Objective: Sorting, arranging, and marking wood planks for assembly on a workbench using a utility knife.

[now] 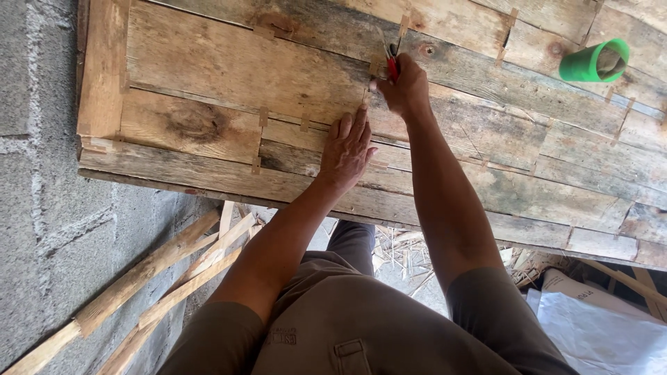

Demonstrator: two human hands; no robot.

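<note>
We note the left hand (347, 149) laid flat, fingers spread, palm down on the plank worktop (208, 69), near the middle of its near edge; it grips nothing and simply presses the boards. The right hand (405, 89) sits just beyond it, further in toward the far edge, fist closed around red-handled pliers (392, 66), whose nose points at a small thin wood strip (366, 97) standing over a seam between two planks. The strip lies right by the left fingertips. Similar short strips (262, 117) bridge other seams across the worktop. A green cup (594, 61) lies on its side near the far right corner, well apart from both hands. Loose wooden slats (174, 271) lean against the grey block wall (42, 173) below the near left corner.

Our judgement on technique: keep the flat hand close to the strip to stop the plank shifting (fingers clear of the plier nose), and keep the tool square to the seam with the wrist straight.
</note>
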